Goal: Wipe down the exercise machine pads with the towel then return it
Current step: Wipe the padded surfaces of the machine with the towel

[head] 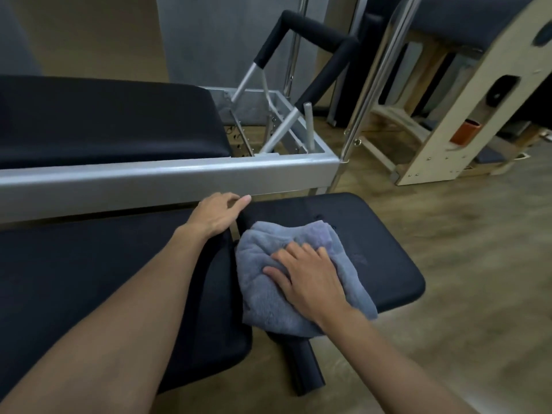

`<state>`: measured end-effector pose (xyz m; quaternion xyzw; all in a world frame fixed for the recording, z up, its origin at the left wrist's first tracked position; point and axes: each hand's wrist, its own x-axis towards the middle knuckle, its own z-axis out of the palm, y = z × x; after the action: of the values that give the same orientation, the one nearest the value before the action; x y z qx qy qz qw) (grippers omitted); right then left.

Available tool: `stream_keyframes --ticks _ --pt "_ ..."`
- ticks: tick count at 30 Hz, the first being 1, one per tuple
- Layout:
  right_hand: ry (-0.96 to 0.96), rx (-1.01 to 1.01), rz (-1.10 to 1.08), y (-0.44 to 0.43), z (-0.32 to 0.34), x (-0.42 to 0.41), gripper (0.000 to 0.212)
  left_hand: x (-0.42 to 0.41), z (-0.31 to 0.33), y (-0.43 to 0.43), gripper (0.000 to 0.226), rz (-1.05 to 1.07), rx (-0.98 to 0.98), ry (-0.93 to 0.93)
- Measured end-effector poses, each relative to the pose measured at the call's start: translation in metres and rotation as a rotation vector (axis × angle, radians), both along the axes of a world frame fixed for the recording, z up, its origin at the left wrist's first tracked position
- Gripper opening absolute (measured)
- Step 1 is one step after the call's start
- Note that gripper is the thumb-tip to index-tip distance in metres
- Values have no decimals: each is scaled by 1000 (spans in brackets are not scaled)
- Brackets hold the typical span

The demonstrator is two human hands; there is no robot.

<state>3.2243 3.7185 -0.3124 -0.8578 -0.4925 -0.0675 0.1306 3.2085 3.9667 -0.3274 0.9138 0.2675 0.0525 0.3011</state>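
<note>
A crumpled grey-blue towel (268,282) lies on a small black pad (385,255) at the centre right. My right hand (310,276) presses flat on the towel, fingers spread over it. My left hand (218,213) rests with loose fingers on the far corner of a large black pad (89,279) at the left, touching the edge beside the silver frame rail (149,180). A third black pad (104,121) sits beyond the rail.
A black padded foot bar (316,28) on silver struts rises behind the rail. A chrome pole (370,94) stands at the frame's right corner. A wooden barrel apparatus (478,100) stands at the right on a wood floor (478,294).
</note>
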Motion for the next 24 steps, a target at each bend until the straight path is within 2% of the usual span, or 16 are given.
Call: stream_keyframes --ticks 5,9,11,15,19,24 --pt "-1 -14 75 -36 5 -7 29 2 4 -8 70 28 19 77" --pt "-9 47 140 -31 -4 21 31 9 -2 -9 78 93 30 25" --pt "-30 45 162 -17 -7 46 32 11 -5 -9 71 94 45 -12" --pt "-36 -8 89 43 -5 114 47 17 -12 -4 62 102 50 -39" --pt "-27 19 53 92 -9 157 37 19 -16 -3 59 125 76 -29" --pt "-57 9 -28 87 -9 147 36 16 -10 -10 61 144 66 27"
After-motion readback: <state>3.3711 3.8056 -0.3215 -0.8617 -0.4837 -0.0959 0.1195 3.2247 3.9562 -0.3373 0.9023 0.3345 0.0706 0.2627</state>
